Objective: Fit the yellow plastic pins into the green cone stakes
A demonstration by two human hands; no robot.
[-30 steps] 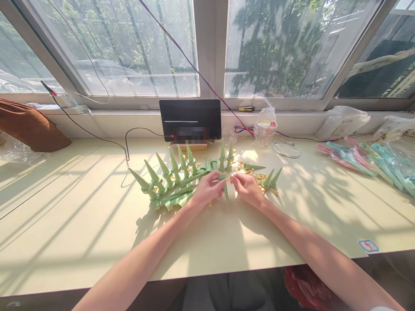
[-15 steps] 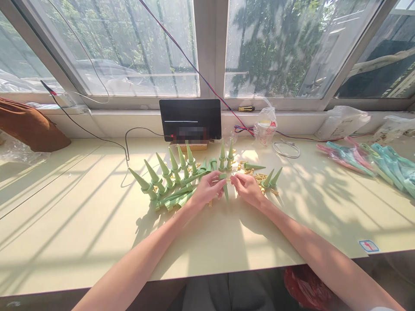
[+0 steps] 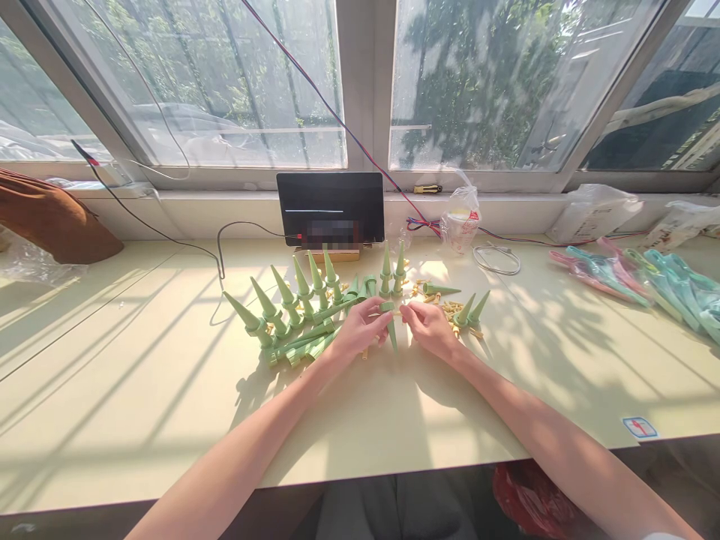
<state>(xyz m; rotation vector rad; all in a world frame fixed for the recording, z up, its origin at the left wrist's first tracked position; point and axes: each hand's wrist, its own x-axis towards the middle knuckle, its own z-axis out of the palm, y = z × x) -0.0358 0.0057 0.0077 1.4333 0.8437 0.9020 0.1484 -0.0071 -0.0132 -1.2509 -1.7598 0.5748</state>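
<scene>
My left hand (image 3: 364, 327) is closed on a green plastic spike (image 3: 392, 337), gripped near its wide collar, with its tip pointing down toward me. Opposite it, my right hand (image 3: 426, 324) pinches a small yellow peg-like piece (image 3: 397, 313), held close beside the spike's collar. Fingers partly hide both parts. Left of my hands a row of green spikes (image 3: 289, 298) stands tips up. Loose green tubes (image 3: 307, 346) lie in front of that row. Several small yellow pieces (image 3: 451, 307) lie scattered beyond my right hand, near two standing spikes (image 3: 478, 308).
A black tablet (image 3: 331, 210) leans on a stand by the window. To its right are a plastic bag with a cup (image 3: 461, 217) and a coiled cable (image 3: 497, 259). Pink and teal plastic items (image 3: 607, 271) lie at the far right. A brown cloth (image 3: 50, 217) sits far left.
</scene>
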